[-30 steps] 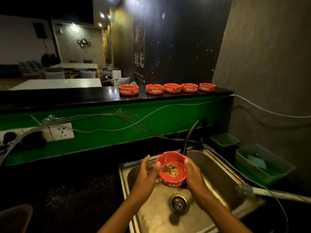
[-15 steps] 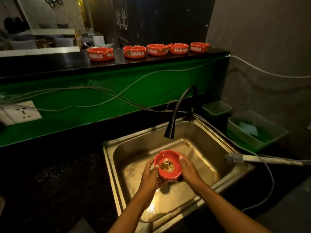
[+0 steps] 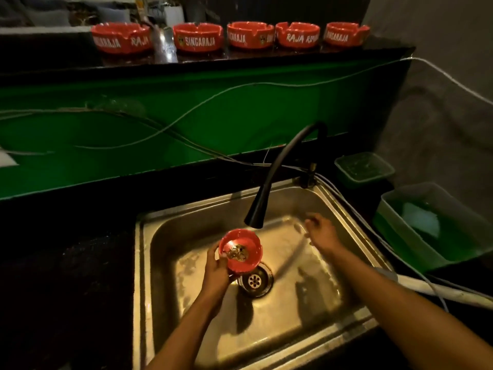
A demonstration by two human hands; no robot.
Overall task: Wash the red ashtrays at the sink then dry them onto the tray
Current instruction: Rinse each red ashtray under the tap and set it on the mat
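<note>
currently my left hand (image 3: 217,273) grips one red ashtray (image 3: 241,249) by its near-left rim, fingers curled round the wall and thumb on the rim, holding it above the sink (image 3: 149,263) just left of the drain (image 3: 255,281) and just below the black faucet (image 3: 269,188) spout. the ashtray sits tilted toward me with brownish residue in its bowl; no water stream is visible. my right hand (image 3: 321,231) is further right, over the back of the basin and apart from the ashtray, holding nothing; it is blurred, so i cannot tell how its fingers lie. procedure for the step in hand, as i judge it: keep the ashtray centred under the spout, tilt the bowl toward the drain so the residue runs off instead of pooling, and keep the grip on the rim only, since a wet glazed wall is likely to slip. the right hand appears headed toward the tap base at the sink's back right corner; that is a guess. count: one ashtray in hand; five ashtrays (image 3: 250,36) in a row on the dark ledge behind, still to be washed; one sink; one faucet; two green tubs (image 3: 364,168) right of the sink, the nearer one holding something pale. no drying tray can be identified with certainty.
</note>
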